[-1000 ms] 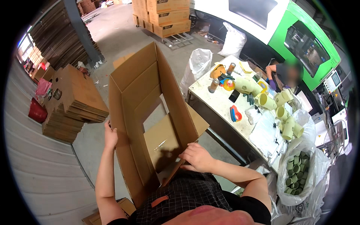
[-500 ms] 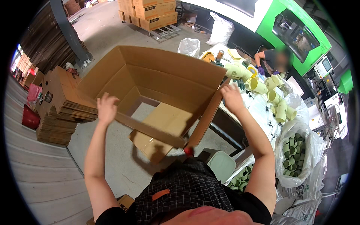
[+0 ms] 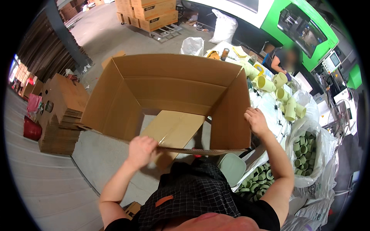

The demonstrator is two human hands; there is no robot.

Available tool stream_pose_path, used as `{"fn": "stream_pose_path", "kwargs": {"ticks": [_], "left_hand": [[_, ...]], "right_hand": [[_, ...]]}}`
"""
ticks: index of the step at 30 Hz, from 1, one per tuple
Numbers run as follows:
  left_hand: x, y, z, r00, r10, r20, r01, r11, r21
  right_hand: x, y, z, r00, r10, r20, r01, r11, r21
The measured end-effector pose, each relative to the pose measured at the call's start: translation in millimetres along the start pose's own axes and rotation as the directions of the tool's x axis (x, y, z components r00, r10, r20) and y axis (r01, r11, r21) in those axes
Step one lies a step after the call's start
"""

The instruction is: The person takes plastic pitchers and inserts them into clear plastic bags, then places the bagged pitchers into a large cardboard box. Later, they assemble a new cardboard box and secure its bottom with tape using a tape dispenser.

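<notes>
1. The box [image 3: 169,100], upright half a second ago, now lies tipped with its mouth toward you, held between your hands.
2. Your left hand [image 3: 142,151] has fingers clamped on the near edge, by a loose bottom flap [image 3: 175,129].
3. Your right hand [image 3: 256,120] grips the right wall.
4. Beyond the right fingers: a counter [image 3: 269,106] with yellow fittings [image 3: 279,94].

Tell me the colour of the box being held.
Plain brown cardboard box, seen best in the head view.

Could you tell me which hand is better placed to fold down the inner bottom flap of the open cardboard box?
Probably the left hand: it already rests at the near edge beside the flap, while the right hand steadies the cardboard box's side wall.
</notes>
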State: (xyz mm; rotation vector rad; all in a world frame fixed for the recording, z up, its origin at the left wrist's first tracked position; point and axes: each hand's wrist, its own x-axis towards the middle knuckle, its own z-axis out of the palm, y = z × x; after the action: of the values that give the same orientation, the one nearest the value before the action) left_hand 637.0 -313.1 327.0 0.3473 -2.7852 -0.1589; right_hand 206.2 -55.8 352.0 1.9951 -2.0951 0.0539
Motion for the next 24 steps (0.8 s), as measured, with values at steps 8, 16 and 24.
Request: {"fn": "stream_pose_path", "kwargs": {"ticks": [8,16,24], "left_hand": [[43.3,32.9,6.1,0.932,-0.013,0.363,0.139,0.936,-0.322],[99.1,-215.8,-0.6,0.218,-0.966,0.143,0.851,0.259,0.457],[140.1,-130.2,178.6,0.137,-0.472,0.871,0.635,0.717,0.289]], "right_hand": [[45.9,-91.3,202.0,0.852,-0.477,0.213,0.385,0.849,0.363],[50.0,-112.3,356.9,0.893,-0.342,0.292,0.116,0.802,0.586],[40.4,-84.9,353.7,0.907,-0.27,0.323,-0.05,0.692,0.72]]}}
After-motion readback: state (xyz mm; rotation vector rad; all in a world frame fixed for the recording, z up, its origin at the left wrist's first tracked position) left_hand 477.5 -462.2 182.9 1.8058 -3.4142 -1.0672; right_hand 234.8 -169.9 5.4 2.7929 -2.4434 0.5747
